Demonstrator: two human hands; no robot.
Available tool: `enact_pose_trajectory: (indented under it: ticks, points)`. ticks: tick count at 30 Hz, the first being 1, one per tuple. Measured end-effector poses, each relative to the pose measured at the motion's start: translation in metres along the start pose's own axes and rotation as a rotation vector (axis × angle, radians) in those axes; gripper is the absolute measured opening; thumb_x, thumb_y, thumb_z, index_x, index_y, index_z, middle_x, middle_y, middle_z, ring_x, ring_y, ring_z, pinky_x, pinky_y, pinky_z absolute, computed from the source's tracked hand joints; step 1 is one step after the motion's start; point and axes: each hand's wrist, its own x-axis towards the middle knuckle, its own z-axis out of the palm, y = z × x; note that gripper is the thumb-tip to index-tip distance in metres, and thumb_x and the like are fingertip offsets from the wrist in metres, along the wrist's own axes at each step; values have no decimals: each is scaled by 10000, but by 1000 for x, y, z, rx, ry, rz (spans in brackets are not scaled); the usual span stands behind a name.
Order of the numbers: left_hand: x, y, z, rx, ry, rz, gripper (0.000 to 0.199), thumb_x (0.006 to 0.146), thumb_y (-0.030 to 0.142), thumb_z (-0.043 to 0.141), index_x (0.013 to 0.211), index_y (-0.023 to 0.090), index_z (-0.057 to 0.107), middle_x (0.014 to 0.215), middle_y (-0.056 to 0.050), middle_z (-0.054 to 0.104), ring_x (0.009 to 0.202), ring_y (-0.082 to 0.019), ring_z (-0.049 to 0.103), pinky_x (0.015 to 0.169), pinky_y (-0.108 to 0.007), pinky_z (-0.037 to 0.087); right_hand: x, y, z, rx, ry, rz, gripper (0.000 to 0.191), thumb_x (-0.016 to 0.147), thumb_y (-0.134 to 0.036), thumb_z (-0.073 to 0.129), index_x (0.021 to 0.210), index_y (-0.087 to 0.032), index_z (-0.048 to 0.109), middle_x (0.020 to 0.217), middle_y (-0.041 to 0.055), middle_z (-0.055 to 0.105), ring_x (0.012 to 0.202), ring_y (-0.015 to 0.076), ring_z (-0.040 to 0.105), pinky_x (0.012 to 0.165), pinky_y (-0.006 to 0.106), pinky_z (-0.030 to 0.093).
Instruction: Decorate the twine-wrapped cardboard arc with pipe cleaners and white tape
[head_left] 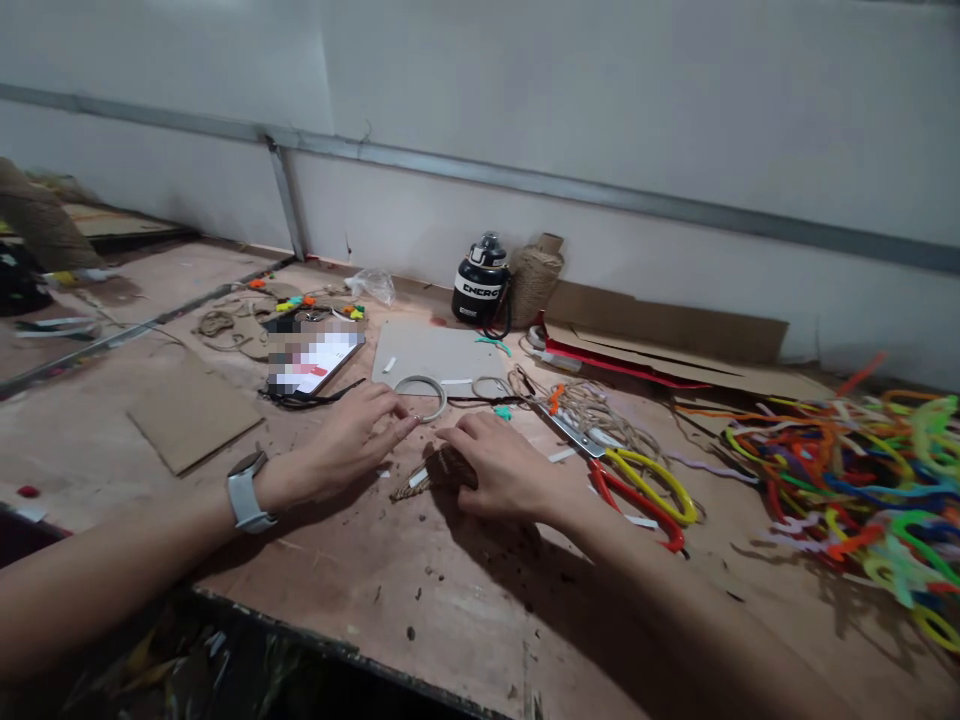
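My left hand, with a grey watch on its wrist, has its thumb and fingertips closed at the left side of a thin pale ring, which looks like a narrow tape roll. Just to the right, my right hand curls over a brown twine-wrapped piece, its fingers hiding much of it. A small white strip lies on this piece. Large scissors with red and yellow handles lie beside my right hand, blades pointing away. Behind both hands is a grey cardboard sheet.
A phone and a square cardboard piece lie left. At the back stand a black bottle and a twine spool. Loose twine and colourful pipe cleaners spread right. The table's edge is near me.
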Motion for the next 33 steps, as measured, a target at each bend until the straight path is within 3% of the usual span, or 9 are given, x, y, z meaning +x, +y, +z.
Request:
enact_pose_trajectory:
  ticks: [6, 10, 14, 16, 21, 25, 30, 33]
  points:
    - [-4, 12, 4, -118, -139, -51, 413, 995, 427, 332, 817, 169, 602, 801, -37, 616, 729, -173, 531, 693, -301, 424, -10, 4, -10, 48, 81, -35, 700, 683, -216, 625, 1357, -125, 459, 1198, 155, 548, 1121, 296, 467, 968, 434, 377]
    - [-10, 20, 12, -331, -270, -118, 441, 989, 461, 330, 782, 168, 587, 724, -17, 602, 663, -152, 525, 617, -273, 405, -14, 1, -17, -13, 168, -49, 630, 731, -170, 570, 1353, -135, 477, 1218, 161, 556, 1126, 293, 477, 1029, 480, 326]
    - [-15, 29, 17, -582, -429, -224, 373, 929, 489, 474, 813, 166, 621, 703, -11, 608, 629, -137, 535, 548, -235, 407, -17, -3, -23, -34, 220, -61, 582, 780, -151, 529, 1359, -138, 478, 1199, 154, 574, 1125, 277, 497, 1088, 527, 232]
    - [-15, 30, 17, -634, -416, -234, 336, 925, 464, 495, 856, 170, 642, 741, -19, 636, 649, -138, 550, 569, -239, 425, -19, -4, -26, 22, 155, -92, 602, 776, -216, 573, 1365, -138, 472, 1243, 156, 551, 1163, 289, 475, 1070, 509, 266]
    - [-15, 22, 18, -554, -301, -293, 361, 930, 483, 481, 884, 164, 644, 691, -6, 605, 596, -126, 520, 527, -226, 403, -23, -3, -23, 98, -150, -149, 743, 675, -345, 724, 1350, -145, 488, 1220, 151, 555, 1097, 307, 492, 948, 443, 380]
    - [-16, 17, 23, -543, -314, -292, 389, 938, 498, 457, 848, 160, 627, 679, -8, 591, 594, -128, 509, 522, -228, 401, -20, -3, -16, 7, -147, -102, 680, 674, -297, 717, 1303, -122, 528, 1084, 142, 581, 993, 294, 512, 911, 434, 386]
    - [-16, 24, 22, -512, -297, -202, 375, 959, 459, 422, 874, 156, 625, 830, -42, 633, 758, -162, 564, 672, -260, 455, -19, 1, -15, 12, -104, -128, 790, 699, -295, 695, 1418, -134, 409, 1064, 130, 566, 970, 279, 502, 913, 443, 392]
    - [-17, 31, 17, -531, -358, -214, 433, 976, 486, 360, 804, 157, 583, 742, -14, 574, 664, -135, 511, 591, -233, 414, -21, 0, -20, 13, -44, -145, 779, 709, -231, 658, 1433, -132, 389, 1124, 145, 550, 1037, 288, 479, 915, 425, 399]
